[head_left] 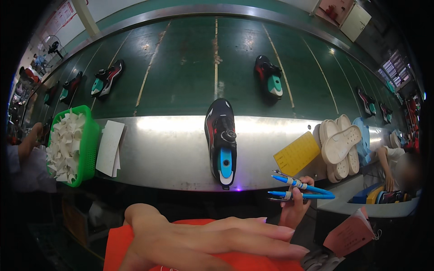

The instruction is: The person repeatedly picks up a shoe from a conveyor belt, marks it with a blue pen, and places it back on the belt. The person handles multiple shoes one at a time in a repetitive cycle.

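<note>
My left hand [194, 241] is large and close at the bottom, fingers stretched toward the right and nothing in them, over orange clothing [120, 246]. Behind its fingertips my right hand [296, 205] grips a blue V-shaped tool [323, 193]; its two prongs point left, and thin pen-like pieces are bound to them with pale bands. A dark shoe [220, 131] with red sides, a dial and a blue piece inside its heel opening stands on the metal ledge [172, 149], toe away from me. Neither hand touches the shoe.
Beyond the ledge runs a green conveyor belt [190, 67] carrying several similar shoes [269, 79]. A green basket [90, 144] of white scraps and white cards [110, 147] stand left; a yellow card [296, 153] and beige perforated soles [341, 144] lie right. Other people work at both sides.
</note>
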`<state>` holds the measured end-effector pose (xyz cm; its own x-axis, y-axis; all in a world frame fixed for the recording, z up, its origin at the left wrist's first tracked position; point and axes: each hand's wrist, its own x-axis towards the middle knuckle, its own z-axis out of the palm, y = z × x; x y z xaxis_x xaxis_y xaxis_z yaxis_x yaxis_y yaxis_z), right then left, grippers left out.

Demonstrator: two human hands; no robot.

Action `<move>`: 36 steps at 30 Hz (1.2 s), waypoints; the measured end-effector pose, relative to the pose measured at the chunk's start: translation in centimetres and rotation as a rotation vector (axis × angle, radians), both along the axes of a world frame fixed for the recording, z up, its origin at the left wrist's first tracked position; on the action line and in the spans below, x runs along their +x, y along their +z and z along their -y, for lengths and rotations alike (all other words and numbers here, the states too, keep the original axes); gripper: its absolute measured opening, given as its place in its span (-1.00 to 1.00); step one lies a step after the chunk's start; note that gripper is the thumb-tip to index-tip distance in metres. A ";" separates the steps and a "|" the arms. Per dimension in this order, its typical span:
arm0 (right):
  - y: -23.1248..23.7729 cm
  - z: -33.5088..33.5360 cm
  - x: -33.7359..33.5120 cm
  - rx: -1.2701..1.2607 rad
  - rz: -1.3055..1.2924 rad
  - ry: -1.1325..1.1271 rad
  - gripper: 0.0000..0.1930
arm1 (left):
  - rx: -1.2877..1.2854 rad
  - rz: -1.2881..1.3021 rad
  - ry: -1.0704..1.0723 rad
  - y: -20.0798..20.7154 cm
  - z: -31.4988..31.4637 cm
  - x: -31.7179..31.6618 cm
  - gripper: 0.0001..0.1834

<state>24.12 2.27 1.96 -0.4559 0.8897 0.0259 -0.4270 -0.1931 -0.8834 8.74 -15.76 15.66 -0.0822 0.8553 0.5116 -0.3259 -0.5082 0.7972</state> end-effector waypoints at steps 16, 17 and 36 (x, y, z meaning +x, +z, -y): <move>0.5 0.6 0.1 0.257 -0.007 -0.143 -0.82 | -0.903 -0.600 0.982 -16.8 -13.0 -18.9 -0.35; 0.6 0.6 0.3 0.316 0.007 -0.148 -0.81 | -0.995 -0.532 0.811 -17.2 -13.8 -19.3 -0.36; 2.6 1.6 -2.1 1.191 0.015 -0.535 -0.69 | -0.180 -0.558 0.866 -6.7 -6.4 -4.6 -0.57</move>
<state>22.02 0.63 4.60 -0.0613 0.3945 0.9168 -0.1954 0.8961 -0.3986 4.14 -9.36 9.01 -0.4946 0.6836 0.5367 0.5308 -0.2514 0.8094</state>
